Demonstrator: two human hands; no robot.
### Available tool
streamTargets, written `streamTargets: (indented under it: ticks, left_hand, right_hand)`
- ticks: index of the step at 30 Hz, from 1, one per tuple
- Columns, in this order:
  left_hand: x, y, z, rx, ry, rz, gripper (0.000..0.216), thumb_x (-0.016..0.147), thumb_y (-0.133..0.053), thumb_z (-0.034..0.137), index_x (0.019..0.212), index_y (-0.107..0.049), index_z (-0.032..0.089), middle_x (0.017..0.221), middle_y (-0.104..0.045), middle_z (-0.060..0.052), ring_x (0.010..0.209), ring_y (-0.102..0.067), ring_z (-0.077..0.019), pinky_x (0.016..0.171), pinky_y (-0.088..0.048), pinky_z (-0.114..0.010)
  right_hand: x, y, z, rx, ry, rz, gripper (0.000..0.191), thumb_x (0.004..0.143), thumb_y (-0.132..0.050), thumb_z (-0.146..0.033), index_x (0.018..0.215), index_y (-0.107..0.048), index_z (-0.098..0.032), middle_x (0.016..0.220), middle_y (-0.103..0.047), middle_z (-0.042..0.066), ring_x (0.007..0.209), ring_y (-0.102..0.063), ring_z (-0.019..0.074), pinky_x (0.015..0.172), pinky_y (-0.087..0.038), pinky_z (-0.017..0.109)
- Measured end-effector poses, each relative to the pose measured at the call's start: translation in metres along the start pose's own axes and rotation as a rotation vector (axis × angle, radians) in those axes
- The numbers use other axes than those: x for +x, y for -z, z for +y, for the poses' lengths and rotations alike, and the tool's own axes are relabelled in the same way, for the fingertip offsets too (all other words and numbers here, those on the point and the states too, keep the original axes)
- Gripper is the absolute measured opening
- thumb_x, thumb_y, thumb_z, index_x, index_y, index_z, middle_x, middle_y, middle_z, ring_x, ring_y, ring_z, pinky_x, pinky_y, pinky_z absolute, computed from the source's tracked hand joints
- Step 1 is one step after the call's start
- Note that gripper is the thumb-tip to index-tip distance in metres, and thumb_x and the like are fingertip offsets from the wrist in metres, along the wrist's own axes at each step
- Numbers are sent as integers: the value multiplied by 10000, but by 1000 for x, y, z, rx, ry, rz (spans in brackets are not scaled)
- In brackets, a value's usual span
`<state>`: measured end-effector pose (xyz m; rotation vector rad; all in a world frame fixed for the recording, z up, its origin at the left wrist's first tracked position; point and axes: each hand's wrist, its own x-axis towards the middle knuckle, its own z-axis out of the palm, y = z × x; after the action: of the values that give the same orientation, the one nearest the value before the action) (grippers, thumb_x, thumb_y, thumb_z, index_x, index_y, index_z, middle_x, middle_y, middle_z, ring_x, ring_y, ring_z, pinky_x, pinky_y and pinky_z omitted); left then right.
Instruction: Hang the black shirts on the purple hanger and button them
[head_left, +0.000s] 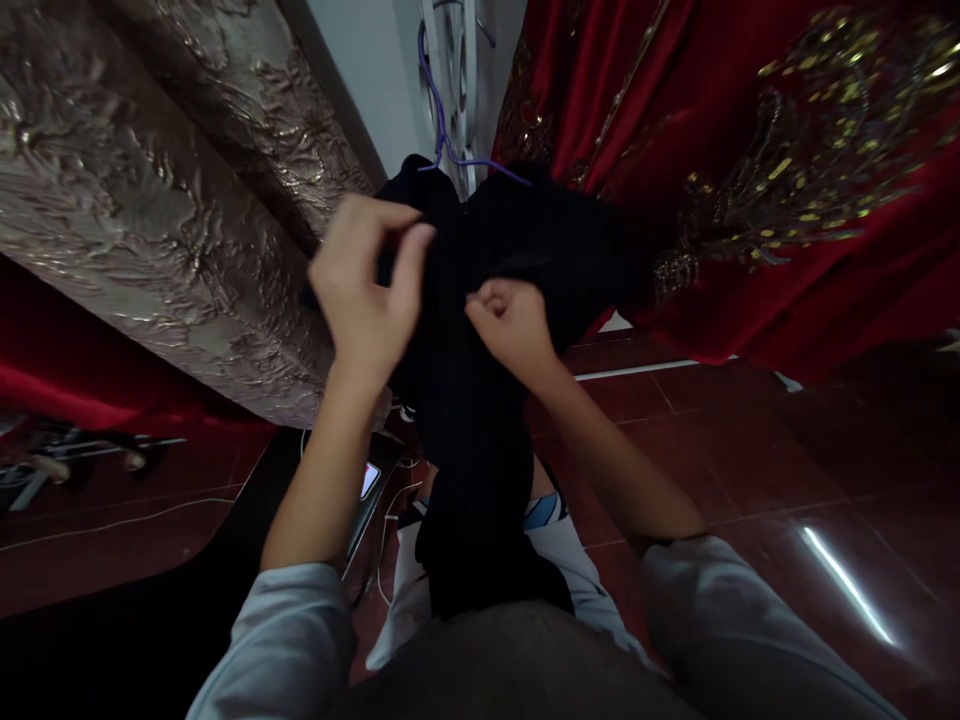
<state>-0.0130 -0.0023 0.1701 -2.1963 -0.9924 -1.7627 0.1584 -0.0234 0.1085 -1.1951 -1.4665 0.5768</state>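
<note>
A black garment (480, 420) hangs from a purple wire hanger (480, 162) in front of me and drapes down over my lap. At its upper left, my left hand (364, 285) is raised in a pinch, slightly blurred, thumb and forefinger tips close together. Whatever lies between those tips is too dark and small to make out. My right hand (514, 318) sits lower, against the middle of the garment, with its fingers curled closed. Black cloth lies right at its fingertips, but whether they grip it or something small is hidden.
A metal frame (462, 90) stands behind the hanger. Champagne textured fabric (187, 200) hangs at left, and red cloth with gold sequins (750, 200) at right. Lower left, a lit phone (369, 480) rests on a dark surface near white cables (386, 550). Red tiles (675, 450) cover the floor.
</note>
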Motion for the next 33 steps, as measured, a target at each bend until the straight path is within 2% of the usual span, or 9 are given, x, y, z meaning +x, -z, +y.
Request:
streamTargets:
  ticks: [3, 5, 9, 12, 18, 24, 28, 31, 33]
  left_hand:
    - [4, 8, -62, 22, 125, 326, 214, 1045, -568, 327, 1006, -622, 124, 970, -607, -52, 942, -575, -148, 933, -478, -303]
    - [-5, 3, -104, -74, 504, 393, 203, 1011, -569, 227, 828, -549, 140, 847, -577, -20, 879, -555, -121, 918, -466, -265]
    - [-60, -17, -142, -376, 1138, 68, 305, 975, -527, 352, 720, -478, 191, 684, -563, -5, 731, -618, -155, 744, -534, -276]
    - [-104, -23, -131, -439, 1250, -131, 276, 874, -625, 334, 675, -500, 188, 559, -504, 19, 543, -551, -146, 566, -504, -258]
    - [-106, -13, -89, -534, 1092, -284, 211, 798, -764, 278, 716, -615, 153, 688, -592, 1, 641, -578, -122, 634, -519, -209]
    - [-60, -15, -17, -515, 437, -461, 264, 938, -688, 452, 928, -694, 188, 1022, -678, -70, 1013, -653, -220, 982, -536, -376]
    - [-52, -20, -2, -460, 222, -544, 391, 1047, -465, 545, 1130, -650, 210, 1320, -622, -110, 1299, -562, -252, 1145, -428, -425]
    - [-64, -21, -26, -534, 279, -790, 644, 1069, -172, 629, 1199, -626, 191, 1147, -698, -104, 1092, -670, -238, 1075, -493, -404]
    - [-79, -19, -51, -418, 240, -979, 716, 1045, -174, 675, 988, -679, 170, 977, -718, -97, 948, -691, -250, 1104, -470, -440]
  right_hand:
    - [-16, -17, 12, -112, -22, -108, 310, 838, -618, -241, 600, -424, -198, 505, -426, -55, 506, -384, 84, 566, -304, 268]
    - [-21, -25, 11, -137, 6, -149, 339, 844, -610, -263, 593, -392, -198, 513, -425, -54, 512, -386, 86, 577, -306, 272]
    - [-22, -30, 11, -125, 18, -222, 297, 846, -594, -275, 614, -426, -198, 534, -454, -46, 525, -413, 95, 562, -281, 274]
    - [-25, -24, 25, -32, -16, -238, 267, 852, -591, -292, 635, -470, -196, 547, -462, -45, 530, -426, 94, 557, -297, 265]
    - [-31, -6, 51, -4, -46, -252, 282, 879, -660, -455, 810, -618, -185, 672, -585, -11, 608, -518, 121, 617, -419, 276]
    - [-26, -20, 39, 13, 166, -404, 649, 777, -774, -489, 1290, -593, -134, 1330, -632, 170, 1240, -596, 311, 1073, -477, 473]
    - [-22, -21, 19, 358, -115, -417, 351, 887, -606, -467, 1028, -667, -151, 1003, -722, 83, 994, -678, 248, 909, -555, 406]
    - [-15, -3, 1, 511, -334, -506, 307, 812, -710, -458, 888, -666, -164, 844, -696, 51, 835, -665, 210, 771, -559, 347]
    - [-7, 14, -9, 483, -343, -582, 319, 758, -784, -442, 825, -664, -154, 796, -678, 52, 773, -642, 195, 680, -538, 312]
